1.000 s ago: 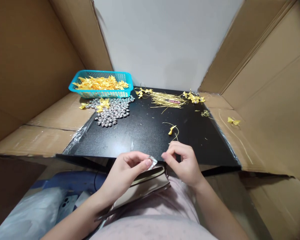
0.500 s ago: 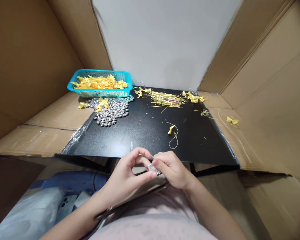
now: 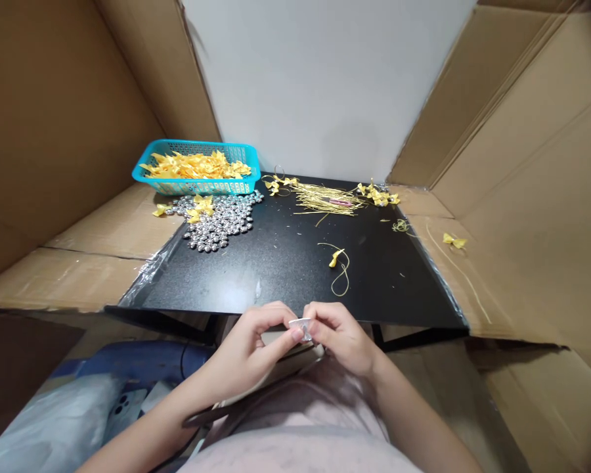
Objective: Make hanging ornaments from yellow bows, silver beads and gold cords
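Both hands pinch the silver scrap (image 3: 303, 328) between them, over the lap, just short of the near edge of the table (image 3: 276, 279); a second ago it is in the left hand (image 3: 249, 348) alone, with the right hand (image 3: 343, 338) apart. The left fingers, arched higher half a second ago, now sit lower. The loop of cord (image 3: 348, 282) by the bow (image 3: 333, 259) shows whole (the right hand partly covers it a second ago). Fingertips hide both ends of the scrap. Its pale upper edge runs nearly level, left to right; I cannot tell its full long axis.
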`<action>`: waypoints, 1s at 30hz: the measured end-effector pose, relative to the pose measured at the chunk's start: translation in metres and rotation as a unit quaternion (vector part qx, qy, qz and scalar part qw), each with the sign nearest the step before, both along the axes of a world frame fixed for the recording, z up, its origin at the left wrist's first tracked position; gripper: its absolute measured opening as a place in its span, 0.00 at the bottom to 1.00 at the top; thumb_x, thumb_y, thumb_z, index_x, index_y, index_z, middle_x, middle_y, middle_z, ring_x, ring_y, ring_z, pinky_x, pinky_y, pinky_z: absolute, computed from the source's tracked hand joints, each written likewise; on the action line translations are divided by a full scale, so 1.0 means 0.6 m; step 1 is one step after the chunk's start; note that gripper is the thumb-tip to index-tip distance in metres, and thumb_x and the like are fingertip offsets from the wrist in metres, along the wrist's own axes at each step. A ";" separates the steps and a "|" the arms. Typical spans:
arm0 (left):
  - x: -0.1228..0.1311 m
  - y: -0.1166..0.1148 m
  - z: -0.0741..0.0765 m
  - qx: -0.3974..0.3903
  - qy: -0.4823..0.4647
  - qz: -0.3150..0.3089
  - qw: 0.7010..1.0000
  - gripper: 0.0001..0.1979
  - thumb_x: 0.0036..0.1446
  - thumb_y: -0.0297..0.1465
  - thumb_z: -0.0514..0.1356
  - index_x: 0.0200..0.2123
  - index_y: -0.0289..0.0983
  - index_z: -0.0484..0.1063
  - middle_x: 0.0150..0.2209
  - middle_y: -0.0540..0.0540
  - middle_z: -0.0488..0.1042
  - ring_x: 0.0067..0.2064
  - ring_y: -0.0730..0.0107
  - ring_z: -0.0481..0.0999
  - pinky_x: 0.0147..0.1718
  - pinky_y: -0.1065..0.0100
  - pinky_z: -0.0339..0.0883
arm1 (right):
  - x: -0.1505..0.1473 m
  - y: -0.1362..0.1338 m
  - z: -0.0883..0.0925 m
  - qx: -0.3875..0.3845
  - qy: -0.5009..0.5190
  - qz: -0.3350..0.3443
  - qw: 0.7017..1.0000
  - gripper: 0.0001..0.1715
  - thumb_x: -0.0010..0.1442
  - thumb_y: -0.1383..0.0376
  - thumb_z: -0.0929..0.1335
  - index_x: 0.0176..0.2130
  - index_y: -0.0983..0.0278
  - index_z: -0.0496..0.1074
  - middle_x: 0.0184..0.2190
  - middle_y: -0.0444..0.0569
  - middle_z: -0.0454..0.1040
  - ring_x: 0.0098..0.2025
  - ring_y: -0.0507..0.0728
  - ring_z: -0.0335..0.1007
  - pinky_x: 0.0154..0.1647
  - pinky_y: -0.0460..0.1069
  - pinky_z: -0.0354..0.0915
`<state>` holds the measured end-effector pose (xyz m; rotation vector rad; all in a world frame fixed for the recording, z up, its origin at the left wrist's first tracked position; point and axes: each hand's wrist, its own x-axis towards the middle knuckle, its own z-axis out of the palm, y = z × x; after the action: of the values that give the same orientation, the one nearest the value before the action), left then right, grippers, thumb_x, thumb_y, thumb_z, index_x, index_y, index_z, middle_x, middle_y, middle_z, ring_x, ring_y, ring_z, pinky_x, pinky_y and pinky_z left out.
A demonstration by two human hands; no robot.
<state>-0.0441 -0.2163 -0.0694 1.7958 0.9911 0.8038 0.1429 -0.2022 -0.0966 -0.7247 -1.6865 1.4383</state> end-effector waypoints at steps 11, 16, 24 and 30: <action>-0.004 0.005 -0.006 0.032 0.058 -0.002 0.998 0.13 0.63 0.34 0.56 0.28 0.36 0.71 0.27 0.49 0.73 0.31 0.69 0.69 0.33 0.69 0.59 | 0.013 0.001 0.016 0.116 -0.082 -0.014 0.990 0.17 0.67 0.59 0.64 0.29 0.64 0.71 0.26 0.44 0.72 0.29 0.51 0.65 0.34 0.47 0.59; -0.003 0.002 0.006 0.078 0.067 -0.019 0.995 0.11 0.64 0.32 0.56 0.29 0.36 0.72 0.28 0.48 0.74 0.31 0.68 0.69 0.35 0.67 0.58 | 0.012 -0.001 0.018 0.186 -0.101 -0.016 0.977 0.15 0.67 0.63 0.63 0.29 0.64 0.69 0.25 0.43 0.68 0.28 0.50 0.62 0.35 0.48 0.57; -0.004 0.000 0.011 0.068 0.025 -0.046 0.996 0.11 0.63 0.32 0.56 0.28 0.37 0.72 0.28 0.48 0.74 0.33 0.67 0.70 0.37 0.65 0.60 | -0.001 -0.008 0.009 0.208 -0.030 -0.039 0.977 0.18 0.68 0.63 0.60 0.26 0.63 0.62 0.22 0.42 0.61 0.26 0.51 0.57 0.33 0.48 0.58; -0.005 0.009 0.014 0.105 0.028 -0.012 0.994 0.04 0.58 0.31 0.62 0.37 0.37 0.73 0.36 0.46 0.77 0.39 0.64 0.74 0.43 0.63 0.63 | -0.003 0.000 0.020 0.235 -0.026 -0.044 0.971 0.18 0.68 0.63 0.59 0.26 0.63 0.62 0.21 0.42 0.60 0.26 0.50 0.57 0.31 0.47 0.57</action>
<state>-0.0472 -0.2109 -0.0608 2.0166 0.9476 0.8732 0.1409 -0.2024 -0.0845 -0.5637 -1.9129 0.9113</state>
